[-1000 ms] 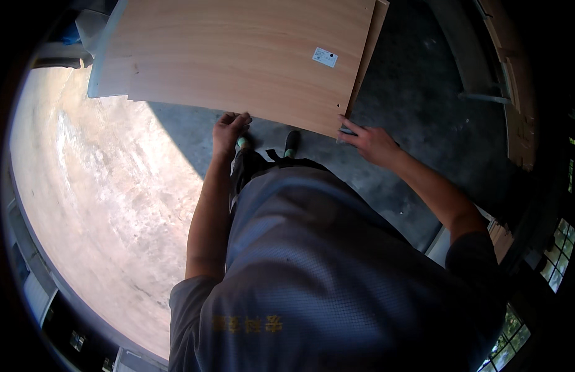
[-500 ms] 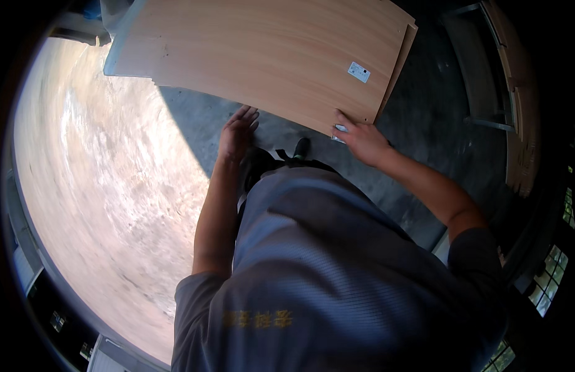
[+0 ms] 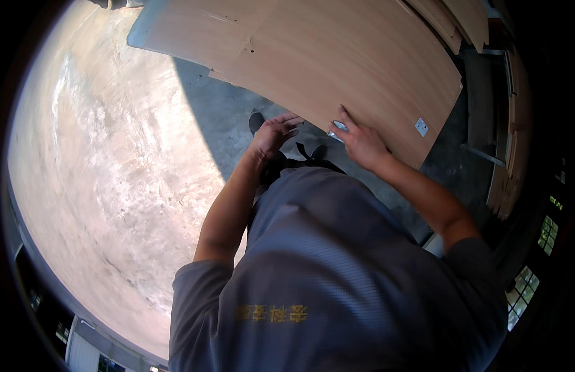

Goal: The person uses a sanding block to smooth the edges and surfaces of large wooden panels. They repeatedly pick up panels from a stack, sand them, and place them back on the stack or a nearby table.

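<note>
A large light-brown wooden board (image 3: 337,56) lies in front of me, with a small white tag (image 3: 422,127) near its right corner. My right hand (image 3: 362,144) rests on the board's near edge, and its thumb and forefinger pinch a small silvery piece (image 3: 339,128) against the wood. My left hand (image 3: 272,133) hovers just off the same edge, fingers apart and slightly curled, holding nothing. My grey shirt fills the lower part of the view.
More boards are stacked at the top right (image 3: 473,18), and others lean along the right side (image 3: 504,180). Sunlit concrete floor (image 3: 114,186) spreads to the left. My dark shoe (image 3: 256,121) shows below the board's edge. Windows (image 3: 548,232) sit at the lower right.
Both hands now sit nearer the middle of the board's near edge instead of at its right corner. My left hand has come off the edge.
</note>
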The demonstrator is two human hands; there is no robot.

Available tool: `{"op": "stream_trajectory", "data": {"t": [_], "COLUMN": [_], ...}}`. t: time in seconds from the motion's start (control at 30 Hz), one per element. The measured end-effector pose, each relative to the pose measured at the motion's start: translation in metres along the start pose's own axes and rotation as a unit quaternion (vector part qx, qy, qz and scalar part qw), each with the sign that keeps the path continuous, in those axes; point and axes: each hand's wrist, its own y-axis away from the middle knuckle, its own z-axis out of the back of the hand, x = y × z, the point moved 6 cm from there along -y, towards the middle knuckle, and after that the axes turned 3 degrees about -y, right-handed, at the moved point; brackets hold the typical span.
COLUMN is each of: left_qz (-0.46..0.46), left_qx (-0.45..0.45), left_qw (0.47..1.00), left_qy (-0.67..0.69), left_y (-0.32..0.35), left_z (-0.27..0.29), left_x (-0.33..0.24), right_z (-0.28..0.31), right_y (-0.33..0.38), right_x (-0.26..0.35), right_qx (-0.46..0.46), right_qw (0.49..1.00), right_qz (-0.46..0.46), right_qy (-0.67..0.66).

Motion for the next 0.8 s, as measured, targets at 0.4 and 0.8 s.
{"op": "stream_trajectory", "data": {"t": [0.4,0.8], "left_qz": [0.045,-0.227], "left_qx": [0.048,-0.339], "left_qw": [0.996,0.888], "left_qy": [-0.065,-0.212], "left_y": [-0.014,0.049], "left_z": [0.011,0.178], "left_x": [-0.015,-0.245], "right_z": [0.052,0.041], "right_y": [-0.193,-0.007], "right_x": [0.112,-0.13], "right_qx": [0.025,-0.29], "right_qw": [0.999,0.815], "right_qz": [0.025,-0.425], "right_qy": [0.009,-0.267]}}
